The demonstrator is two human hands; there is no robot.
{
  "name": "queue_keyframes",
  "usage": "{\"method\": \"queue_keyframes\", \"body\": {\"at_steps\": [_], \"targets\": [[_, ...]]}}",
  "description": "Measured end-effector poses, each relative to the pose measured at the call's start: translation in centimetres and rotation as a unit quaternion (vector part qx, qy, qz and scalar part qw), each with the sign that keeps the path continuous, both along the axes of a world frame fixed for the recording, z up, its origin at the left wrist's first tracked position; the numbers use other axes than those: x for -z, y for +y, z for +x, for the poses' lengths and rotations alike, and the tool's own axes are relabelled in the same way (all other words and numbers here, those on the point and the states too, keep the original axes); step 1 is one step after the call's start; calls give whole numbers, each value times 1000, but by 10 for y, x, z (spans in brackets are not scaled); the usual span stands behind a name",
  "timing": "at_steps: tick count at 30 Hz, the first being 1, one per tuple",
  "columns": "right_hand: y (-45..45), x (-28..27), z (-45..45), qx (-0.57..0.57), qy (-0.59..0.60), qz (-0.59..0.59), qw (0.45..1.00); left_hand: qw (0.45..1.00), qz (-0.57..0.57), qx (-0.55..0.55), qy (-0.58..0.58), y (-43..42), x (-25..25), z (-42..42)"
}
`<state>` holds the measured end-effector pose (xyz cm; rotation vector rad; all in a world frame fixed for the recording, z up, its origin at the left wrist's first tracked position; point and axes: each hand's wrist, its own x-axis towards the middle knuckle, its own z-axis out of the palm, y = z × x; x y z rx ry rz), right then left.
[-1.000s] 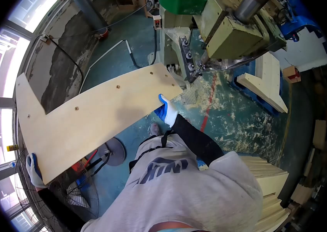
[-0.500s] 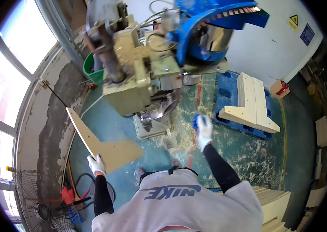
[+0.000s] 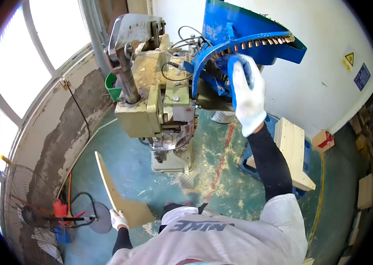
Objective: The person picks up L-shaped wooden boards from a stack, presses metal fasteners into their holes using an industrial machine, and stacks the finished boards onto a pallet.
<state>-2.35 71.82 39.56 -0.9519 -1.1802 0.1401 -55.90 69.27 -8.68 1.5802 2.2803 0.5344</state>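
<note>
My left hand (image 3: 118,219), in a white glove, is closed on the edge of an angled wooden board (image 3: 129,205), low beside my body. One long arm of the board points up and away from me. My right hand (image 3: 249,95), in a white glove with a blue palm, is raised beside the curved blue feed rail (image 3: 213,49) of the machine. Its fingers are bent but apart, with nothing visible in them; whether they touch the rail is unclear. A row of copper-coloured metal pieces (image 3: 257,43) lines the rail below the blue hopper (image 3: 235,22).
The machine (image 3: 144,110) stands ahead on a pale base (image 3: 162,167). Stacked pale boards (image 3: 289,141) lie on a blue pallet (image 3: 308,152) at right. A floor fan (image 3: 30,216) stands at lower left, near a black hose (image 3: 80,194). A small box (image 3: 323,140) sits by the wall.
My right hand has risen from low over the floor to the feed rail. My left hand still holds the board, now lower in view. The view has tilted up.
</note>
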Motion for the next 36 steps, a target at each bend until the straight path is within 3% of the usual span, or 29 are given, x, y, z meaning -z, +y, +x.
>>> {"method": "queue_keyframes", "body": {"at_steps": [3, 5, 9, 14, 17, 20, 28, 36], "targets": [[25, -3, 1, -82, 112, 46, 989, 997, -44, -44, -41, -35, -4, -11], [29, -1, -2, -66, 110, 74, 989, 998, -30, -48, -28, -48, 19, -25], [37, 6, -3, -23, 69, 132, 989, 998, -30, -39, -46, -48, 9, -17], [43, -8, -10, 37, 171, 225, 959, 997, -39, -43, -46, -42, 5, 5], [40, -12, -7, 29, 154, 218, 963, 997, -22, -33, -63, -46, -10, 22], [30, -5, -3, 27, 66, 134, 988, 998, -26, -45, -47, -47, -4, 24], [19, -7, 8, -82, 46, 34, 995, 998, -26, -41, -38, -40, -5, 21], [33, 0, 3, -11, 15, 87, 996, 999, -20, -33, -35, -37, 5, 26]]}}
